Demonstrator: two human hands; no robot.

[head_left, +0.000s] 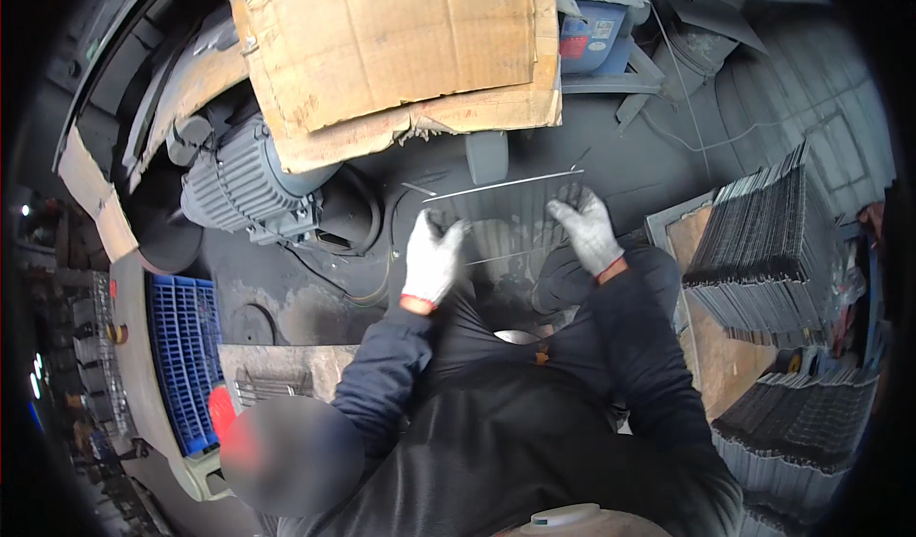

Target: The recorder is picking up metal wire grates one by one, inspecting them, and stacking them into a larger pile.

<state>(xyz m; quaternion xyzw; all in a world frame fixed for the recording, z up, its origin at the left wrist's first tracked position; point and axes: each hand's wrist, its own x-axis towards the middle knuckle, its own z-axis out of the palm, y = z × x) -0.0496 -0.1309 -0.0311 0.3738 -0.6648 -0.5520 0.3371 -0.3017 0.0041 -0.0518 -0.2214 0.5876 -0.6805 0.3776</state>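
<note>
A thin, dark rectangular panel with a bright, straight far edge spans the space between my hands, above my knees. Its surface blends into the dark floor, so whether it is solid or a mesh is hard to tell. My left hand, in a white glove with an orange cuff, is closed at its left side, thumb pointing inward. At the right side my right hand, gloved alike, grips it with the thumb toward the middle. The fingertips look dark and partly merge with the background.
Cardboard sheets cover something ahead, beside a grey ribbed motor. On my right stands a tall stack of thin dark panels, with another stack nearer. A blue plastic grid lies left, near a blurred round shape.
</note>
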